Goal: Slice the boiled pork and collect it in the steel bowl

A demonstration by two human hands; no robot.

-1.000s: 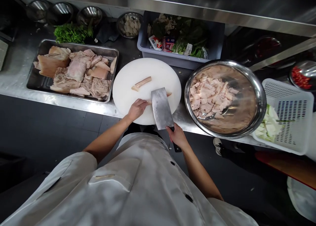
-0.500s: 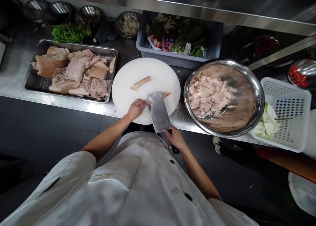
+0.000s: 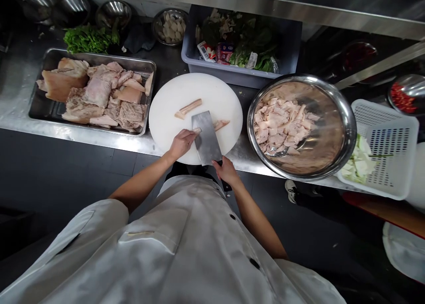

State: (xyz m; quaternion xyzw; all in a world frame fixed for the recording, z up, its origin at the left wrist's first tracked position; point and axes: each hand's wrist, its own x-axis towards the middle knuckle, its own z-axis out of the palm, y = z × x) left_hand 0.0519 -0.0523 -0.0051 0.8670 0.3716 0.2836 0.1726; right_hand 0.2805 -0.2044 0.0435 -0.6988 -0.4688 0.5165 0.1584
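On the round white cutting board (image 3: 169,96) lies a strip of meat (image 3: 188,108). My right hand (image 3: 227,170) grips the handle of a broad metal cleaver (image 3: 206,138), its blade over the board's near half. Left of the blade, my left hand (image 3: 182,144) has its fingers closed on a small piece of meat (image 3: 197,130), which touches or nearly touches the blade. Cut meat (image 3: 221,125) sits just right of the cleaver, partly hidden by it.
A metal tray (image 3: 151,113) of large meat pieces stands left. To the right are a steel bowl (image 3: 348,138) of chopped meat and a white basket (image 3: 403,162) with pale vegetables. Behind the board are a grey bin (image 3: 229,74) and small bowls. A person's shoe (image 3: 291,191) shows below.
The cleaver and my right hand have moved a little left and away from my body, showing more of the cut meat at right. My left hand has shifted slightly left, still on its piece.
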